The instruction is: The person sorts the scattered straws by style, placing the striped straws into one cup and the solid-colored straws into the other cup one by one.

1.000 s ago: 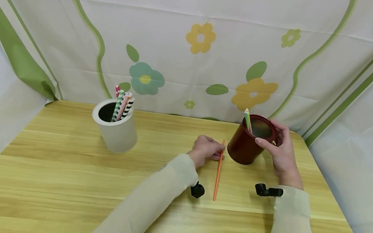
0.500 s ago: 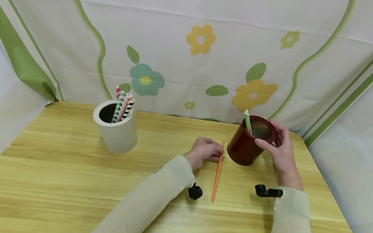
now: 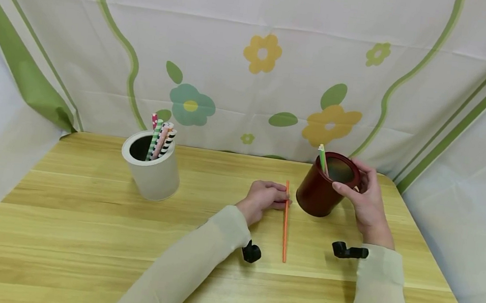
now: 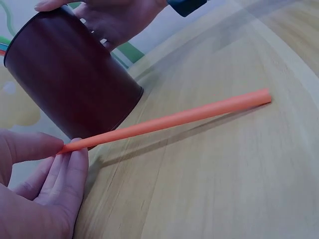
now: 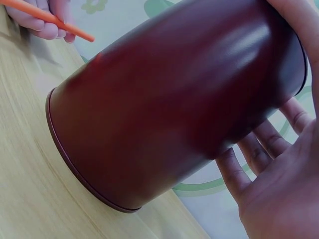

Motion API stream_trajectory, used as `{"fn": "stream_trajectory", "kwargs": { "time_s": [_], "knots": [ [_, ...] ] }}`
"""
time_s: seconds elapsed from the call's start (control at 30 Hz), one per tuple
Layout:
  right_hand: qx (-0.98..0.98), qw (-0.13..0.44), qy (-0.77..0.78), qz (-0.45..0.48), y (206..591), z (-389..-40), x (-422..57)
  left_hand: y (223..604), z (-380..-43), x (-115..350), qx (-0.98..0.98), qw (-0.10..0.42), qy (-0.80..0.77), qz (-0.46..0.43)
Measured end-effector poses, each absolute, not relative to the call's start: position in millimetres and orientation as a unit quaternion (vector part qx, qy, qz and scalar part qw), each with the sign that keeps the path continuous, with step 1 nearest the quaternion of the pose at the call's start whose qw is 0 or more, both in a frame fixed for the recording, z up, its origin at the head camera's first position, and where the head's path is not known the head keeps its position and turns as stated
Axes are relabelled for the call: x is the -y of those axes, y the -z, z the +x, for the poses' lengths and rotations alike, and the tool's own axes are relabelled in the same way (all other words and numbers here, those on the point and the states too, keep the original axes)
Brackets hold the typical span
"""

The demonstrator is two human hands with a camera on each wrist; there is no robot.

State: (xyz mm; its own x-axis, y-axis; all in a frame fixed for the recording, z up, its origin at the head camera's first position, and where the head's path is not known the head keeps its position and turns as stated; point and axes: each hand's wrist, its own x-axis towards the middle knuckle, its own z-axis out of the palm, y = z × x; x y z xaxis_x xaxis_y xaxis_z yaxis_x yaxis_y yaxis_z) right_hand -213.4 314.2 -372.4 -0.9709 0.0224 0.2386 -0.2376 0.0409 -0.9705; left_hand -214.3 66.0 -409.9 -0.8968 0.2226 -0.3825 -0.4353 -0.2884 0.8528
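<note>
Between thumb and fingers, my left hand (image 3: 265, 197) pinches an orange straw (image 3: 285, 230) near its far end. In the left wrist view the orange straw (image 4: 184, 117) slants over the wood with its shadow beneath; whether its free end touches the table I cannot tell. Just right of it stands a dark red cylindrical container (image 3: 318, 191), upright on the table. My right hand (image 3: 369, 199) holds that container at its right side, thumb at the front of the rim and fingers behind. A few thin green and pale straws (image 3: 323, 157) lean inside it at the left.
At the left stands a white cylindrical container (image 3: 155, 179) with several patterned paper straws (image 3: 162, 139) in it. A curtain with printed flowers (image 3: 258, 89) hangs behind the wooden table (image 3: 82, 238). Black wrist cameras (image 3: 252, 252) stick out from both sleeves.
My left hand has shifted slightly left and nearer. The orange straw's far end has swung left and its near end right. My right hand and the dark red container have stayed put.
</note>
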Motion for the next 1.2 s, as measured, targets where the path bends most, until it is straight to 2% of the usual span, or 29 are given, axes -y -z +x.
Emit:
{"fn": "stream_trajectory", "kwargs": {
  "time_s": [0.33, 0.57, 1.2],
  "knots": [
    [0.712, 0.094, -0.691, 0.078, 373.2, -214.8, -314.1, 402.0, -212.3, -49.4, -0.547, 0.189, -0.808, -0.110],
    [0.715, 0.095, -0.688, 0.076, 375.0, -214.7, -313.7, 380.9, -211.1, -35.3, -0.495, 0.164, -0.847, -0.108],
    [0.710, 0.096, -0.692, 0.087, 374.0, -213.5, -314.1, 312.7, -199.1, -6.9, -0.395, -0.009, -0.917, -0.058]
  ]
}}
